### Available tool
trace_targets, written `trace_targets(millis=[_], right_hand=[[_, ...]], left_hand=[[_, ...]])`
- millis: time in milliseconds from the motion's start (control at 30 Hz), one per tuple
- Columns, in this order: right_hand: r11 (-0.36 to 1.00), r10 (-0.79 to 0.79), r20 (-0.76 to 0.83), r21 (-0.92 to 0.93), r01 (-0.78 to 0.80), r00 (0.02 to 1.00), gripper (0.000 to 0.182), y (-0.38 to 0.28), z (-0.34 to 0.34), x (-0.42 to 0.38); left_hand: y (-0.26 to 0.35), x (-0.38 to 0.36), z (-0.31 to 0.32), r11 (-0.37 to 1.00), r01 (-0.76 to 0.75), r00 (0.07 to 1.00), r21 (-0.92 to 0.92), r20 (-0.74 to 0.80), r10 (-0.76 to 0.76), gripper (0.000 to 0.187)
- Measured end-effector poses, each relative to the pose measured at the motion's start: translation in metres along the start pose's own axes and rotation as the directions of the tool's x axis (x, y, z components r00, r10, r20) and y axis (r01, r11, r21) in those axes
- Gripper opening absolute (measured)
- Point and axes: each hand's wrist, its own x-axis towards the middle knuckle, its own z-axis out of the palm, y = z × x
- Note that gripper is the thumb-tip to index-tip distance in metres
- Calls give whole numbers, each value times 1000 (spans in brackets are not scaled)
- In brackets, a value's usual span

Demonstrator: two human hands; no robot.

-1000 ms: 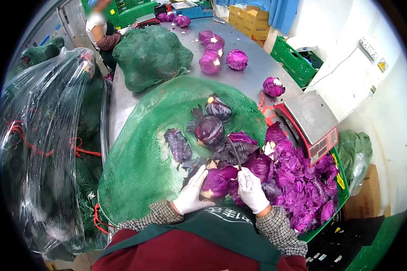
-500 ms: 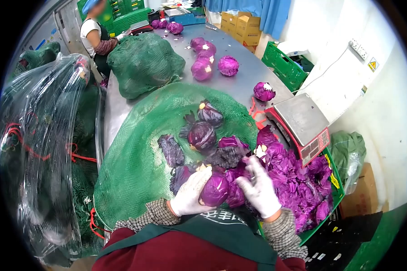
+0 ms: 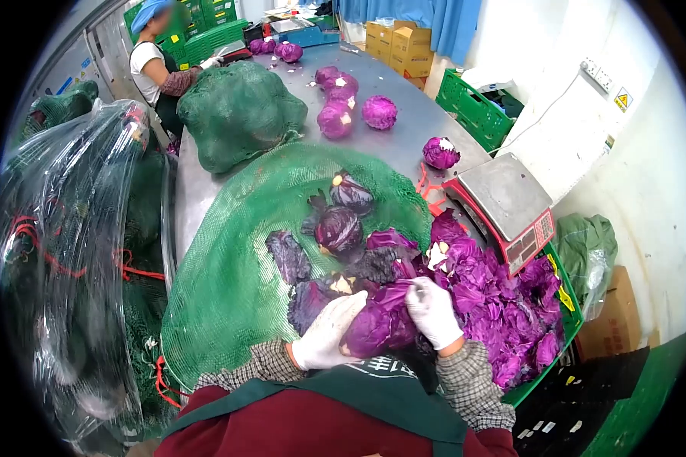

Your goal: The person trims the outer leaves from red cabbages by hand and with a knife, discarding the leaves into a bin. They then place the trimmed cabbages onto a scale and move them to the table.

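My gloved left hand (image 3: 329,333) cups a red cabbage (image 3: 373,330) from its left side, close to my apron. On the cabbage's upper right, my gloved right hand (image 3: 434,311) has its fingers closed on an outer leaf (image 3: 393,294) that lifts off the head. Just beyond lies a green mesh bag (image 3: 221,282), spread flat, with darker unpeeled cabbages (image 3: 338,230) and loose leaves on it. To the right of my right hand, a green crate (image 3: 570,327) is heaped with purple leaves (image 3: 503,320).
A red-edged scale (image 3: 503,199) stands at the crate's far side. Peeled cabbages (image 3: 379,112) sit along the metal table (image 3: 404,76). A full mesh sack (image 3: 240,114) rests at the left edge, near a co-worker (image 3: 156,65). Plastic-wrapped sacks (image 3: 76,266) stand at left.
My right hand has moved in from an open pose beside the cabbage and taken hold of a leaf, pulling it up. My left hand keeps the cabbage, which has turned slightly.
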Motion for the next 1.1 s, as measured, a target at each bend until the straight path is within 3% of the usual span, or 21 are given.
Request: trace_targets(millis=[67, 100, 133, 200, 233, 267, 333, 400, 467, 533, 633, 667, 733, 767, 800, 867, 900, 967, 1000, 1067, 1100], right_hand=[[984, 176, -18, 21, -175, 984, 13, 10, -18, -2], [996, 94, -152, 8, -94, 984, 11, 20, -22, -4], [973, 108, -81, -195, -122, 991, 14, 50, -24, -9], [968, -124, -117, -234, 94, 985, 20, 24, -38, -7], [978, -190, -101, -103, 180, 976, 29, 2, -43, -3], [967, -64, -47, 243, 74, 997, 35, -25, -43, -3], [894, -398, 39, 239, 379, 916, 40, -57, -47, 7], [911, -319, 241, 345, 226, 917, 47, -76, -37, 0], [948, -306, 351, 194, 251, 885, 51, -85, -33, 1], [930, -358, 292, 198, 310, 887, 39, -80, -29, 4], [922, -382, 326, 196, 333, 865, 21, -73, -28, 6], [905, -416, 297, 231, 358, 860, 19, -69, -28, 6], [864, -479, 229, 294, 409, 848, 16, -62, -28, 6], [857, -452, 186, 362, 366, 873, 24, -59, -33, 1], [830, -440, 18, 390, 398, 898, 18, -60, -36, -1], [931, -112, 105, 360, 67, 988, 10, -42, -52, -11], [959, -60, 104, 282, 28, 993, 8, -31, -56, -12], [991, 22, 108, 132, -37, 994, 3, -6, -55, -14], [999, -33, 75, 4, 33, 997, 8, 5, -49, -16], [897, 138, 72, 413, -156, 988, 16, -4, -40, -25], [958, -17, 14, 288, 13, 1000, 24, -8, -38, -20]], left_hand=[[12, 7, -8, 979, 88, 986, -182, -122, -112, 107], [14, 9, -13, 951, 166, 969, -261, -136, -207, 108], [14, 9, -11, 789, 199, 930, -582, -143, -340, 108], [8, 14, -19, 764, 219, 922, -607, -128, -366, 109], [4, 16, -24, 852, 261, 932, -454, -111, -344, 109], [0, 17, -25, 864, 275, 932, -422, -102, -347, 109], [-6, 18, -24, 885, 304, 934, -352, -71, -349, 110], [-5, 23, -28, 894, 319, 937, -314, -40, -348, 109], [-4, 24, -31, 927, 296, 950, -230, -33, -312, 108], [-4, 22, -33, 930, 292, 952, -223, -29, -305, 109], [0, 22, -36, 958, 267, 964, -102, 17, -266, 109], [5, 24, -37, 876, 370, 927, -311, 64, -369, 107], [18, 30, -42, 558, 518, 830, -648, 224, -511, 104], [-6, 20, -24, 517, 435, 857, -738, 164, -488, 98], [-3, 23, -29, 424, 410, 840, -807, 153, -521, 94], [-12, 22, -32, 241, 368, 798, -898, 172, -578, 93], [-17, 18, -33, 164, 347, 799, -923, 199, -568, 93], [-20, 15, -32, 89, 303, 821, -949, 212, -530, 94], [-21, 13, -31, 49, 286, 831, -957, 222, -511, 94], [-22, 16, -31, 96, 272, 858, -958, 196, -474, 95], [-20, 18, -31, 103, 277, 862, -955, 200, -466, 96]])
